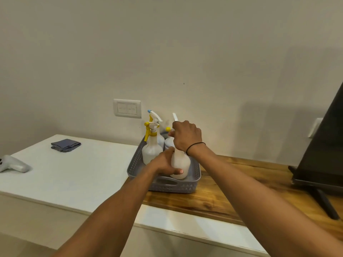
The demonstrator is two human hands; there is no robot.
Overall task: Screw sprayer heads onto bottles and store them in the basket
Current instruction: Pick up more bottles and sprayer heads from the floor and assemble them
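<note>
A grey perforated basket [187,187] sits on the wooden counter against the wall. Inside it stand three white spray bottles: one with a yellow head [151,151] at the front left, one with a blue-tipped white head [155,115] behind it, and a third [168,142] partly hidden behind my right hand. A further white bottle [181,164] is in the basket's near right part. My left hand [165,163] grips its body from the left. My right hand [186,137] is closed over its sprayer head, whose white trigger sticks up above my knuckles.
A white table [74,175] adjoins the wooden counter [232,193] on the left, carrying a folded grey cloth [65,145] and a white handheld device [14,164] at its left edge. A dark screen on a stand [323,145] fills the right. A wall switch plate [127,108] is behind the basket.
</note>
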